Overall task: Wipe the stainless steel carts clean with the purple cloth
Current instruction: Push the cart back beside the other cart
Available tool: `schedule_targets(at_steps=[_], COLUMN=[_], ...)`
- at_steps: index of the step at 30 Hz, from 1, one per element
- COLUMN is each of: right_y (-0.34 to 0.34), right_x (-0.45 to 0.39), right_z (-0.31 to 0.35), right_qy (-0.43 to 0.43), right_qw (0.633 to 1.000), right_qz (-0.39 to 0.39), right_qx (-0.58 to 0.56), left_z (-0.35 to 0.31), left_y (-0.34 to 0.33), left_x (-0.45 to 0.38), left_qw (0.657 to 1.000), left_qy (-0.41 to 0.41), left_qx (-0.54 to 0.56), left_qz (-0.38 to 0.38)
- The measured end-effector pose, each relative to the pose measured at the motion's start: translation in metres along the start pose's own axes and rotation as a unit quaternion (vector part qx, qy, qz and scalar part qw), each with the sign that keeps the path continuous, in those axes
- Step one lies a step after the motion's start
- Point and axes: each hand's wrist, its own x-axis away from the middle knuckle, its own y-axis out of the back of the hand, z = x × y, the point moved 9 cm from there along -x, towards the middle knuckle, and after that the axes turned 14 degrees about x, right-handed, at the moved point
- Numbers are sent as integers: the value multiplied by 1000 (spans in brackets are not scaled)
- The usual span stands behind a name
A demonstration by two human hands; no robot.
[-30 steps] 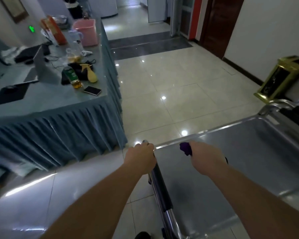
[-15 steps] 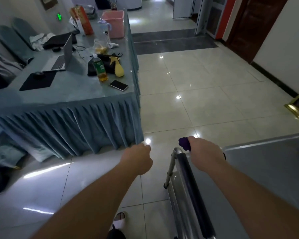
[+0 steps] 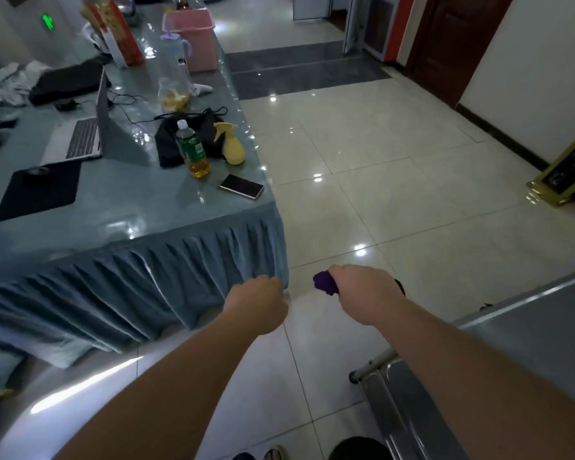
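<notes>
My right hand (image 3: 365,290) grips a bunched purple cloth (image 3: 325,283), which sticks out to the left of my fist, in the air above the floor. My left hand (image 3: 258,302) is curled into a loose fist with nothing in it, just in front of the table skirt's corner. The stainless steel cart (image 3: 525,353) fills the lower right corner, its flat top and near rail partly behind my right forearm. Neither hand touches the cart.
A long table with a blue skirted cloth (image 3: 140,287) stands at the left, bearing a laptop (image 3: 87,134), a drink bottle (image 3: 193,151), a yellow spray bottle (image 3: 231,144), a phone (image 3: 242,185) and a pink bin (image 3: 193,38). A gold stand (image 3: 565,177) sits by the right wall. Glossy tiled floor (image 3: 379,167) stretches ahead.
My left hand has let go of the cart's rail. Both hands have come off the cart, which now lies further right and lower in view; the table is closer.
</notes>
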Motion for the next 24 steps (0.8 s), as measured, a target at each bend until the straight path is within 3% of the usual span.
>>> schedule_targets(at_steps=[9, 18, 24], right_y=[-16, -3, -33], right_x=[-94, -192, -222], right_z=[-92, -243, -338], right_qy=[-80, -152, -226], right_qw=[994, 982, 963], right_qz=[33, 7, 20], right_qx=[-74, -111, -143], left_z=[-52, -181, -263], left_y=[36, 102, 105], left_x=[-125, -277, -363], left_qw=[997, 990, 974], left_qy=[-69, -122, -190], left_qx=[-42, -66, -110], left_qz=[22, 23, 55])
